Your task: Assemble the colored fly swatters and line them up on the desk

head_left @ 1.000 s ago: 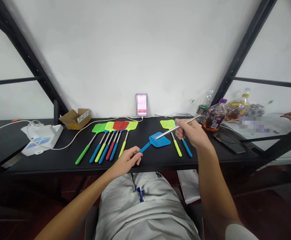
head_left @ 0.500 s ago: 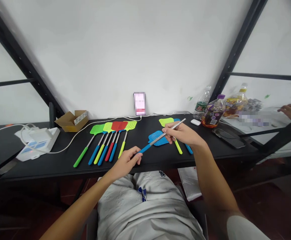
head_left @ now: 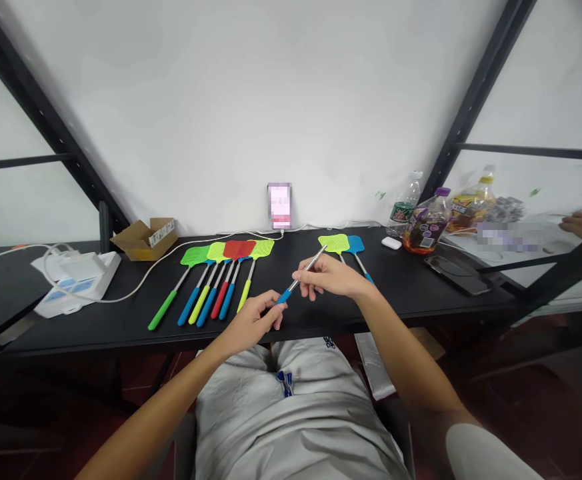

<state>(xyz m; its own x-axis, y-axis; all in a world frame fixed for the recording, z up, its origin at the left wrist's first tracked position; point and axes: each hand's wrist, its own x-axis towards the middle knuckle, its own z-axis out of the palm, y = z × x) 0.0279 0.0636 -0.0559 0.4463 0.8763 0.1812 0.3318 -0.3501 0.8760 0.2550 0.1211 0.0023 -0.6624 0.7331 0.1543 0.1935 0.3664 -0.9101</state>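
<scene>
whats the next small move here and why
Perhaps push the metal rod gently toward the blue handle: the left hand grips the handle, the right hand seems to pinch the rod, and bare metal extends beyond both.

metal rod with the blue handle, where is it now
In the head view, the metal rod is mid-picture over the black table, its blue handle in the left hand, the right hand on the metal.

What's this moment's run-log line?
left hand: closed on blue handle | right hand: pinching metal shaft | black table: overlapping flyswatters left, yellow-green flyswatter and blue flyswatter right
</scene>
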